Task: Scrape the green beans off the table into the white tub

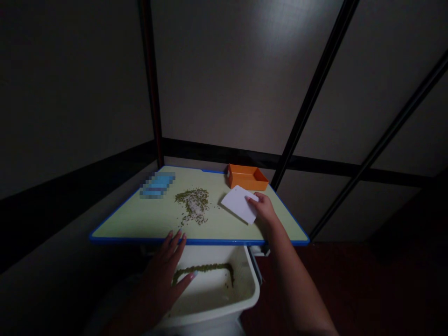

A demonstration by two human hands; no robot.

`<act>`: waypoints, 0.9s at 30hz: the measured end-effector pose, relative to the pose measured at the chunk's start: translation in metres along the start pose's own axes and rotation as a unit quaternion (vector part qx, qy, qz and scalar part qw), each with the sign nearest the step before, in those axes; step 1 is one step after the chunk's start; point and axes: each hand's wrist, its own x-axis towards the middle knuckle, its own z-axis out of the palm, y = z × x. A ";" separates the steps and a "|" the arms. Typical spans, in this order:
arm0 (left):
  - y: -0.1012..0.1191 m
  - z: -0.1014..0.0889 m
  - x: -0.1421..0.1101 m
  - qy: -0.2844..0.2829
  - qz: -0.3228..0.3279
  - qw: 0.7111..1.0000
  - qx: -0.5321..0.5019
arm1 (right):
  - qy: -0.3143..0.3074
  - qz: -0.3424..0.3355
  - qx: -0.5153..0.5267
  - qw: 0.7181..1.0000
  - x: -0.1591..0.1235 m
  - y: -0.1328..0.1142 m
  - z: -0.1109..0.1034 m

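A pale green table [147,219] with a blue rim carries a scattered pile of small green beans mixed with white grains [193,204] near its middle. My right hand [265,211] grips a white flat card [239,204] at its right end, to the right of the pile. My left hand [164,268] rests with fingers spread at the table's front edge, over a white bin [224,298] held below the edge. A line of green beans [205,269] lies inside the bin.
An orange open box [246,177] stands at the table's far edge. A blurred blue object [157,185] lies at the far left of the table. Dark poles and grey wall panels rise behind.
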 end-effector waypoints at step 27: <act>0.006 -0.008 0.002 -0.010 -0.014 1.000 -0.003 | 0.046 -0.105 0.030 0.993 0.000 -0.006 0.005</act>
